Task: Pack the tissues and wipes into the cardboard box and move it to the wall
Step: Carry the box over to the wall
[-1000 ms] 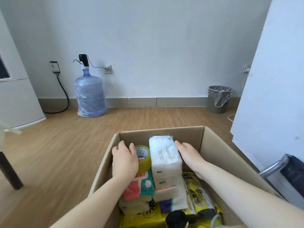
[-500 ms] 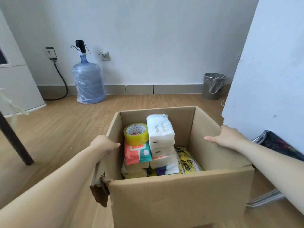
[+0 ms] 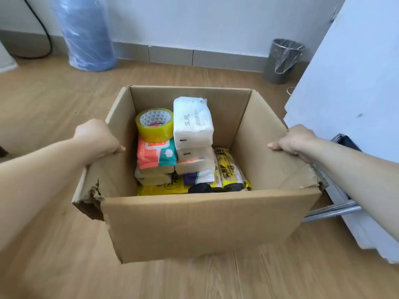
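An open cardboard box (image 3: 200, 223) fills the middle of the view above the wooden floor, its near left corner torn. Inside lie white tissue packs (image 3: 192, 121), an orange and teal wipes pack (image 3: 156, 155), a yellow tape roll (image 3: 154, 124) and yellow-labelled black rolls (image 3: 228, 169). My left hand (image 3: 97, 138) grips the box's left wall at the rim. My right hand (image 3: 295, 140) grips the right wall at the rim. The white wall (image 3: 205, 20) with a grey skirting stands a short way beyond the box.
A blue water bottle (image 3: 84, 33) stands by the wall at the far left, with a black cable (image 3: 46, 33) beside it. A grey bin (image 3: 282, 61) with a plastic liner is at the far right. A white panel (image 3: 356, 93) and a metal bar (image 3: 332, 211) are close on the right.
My hands left the packs inside the box and took hold of its two side walls. The box and the view have moved closer to the wall.
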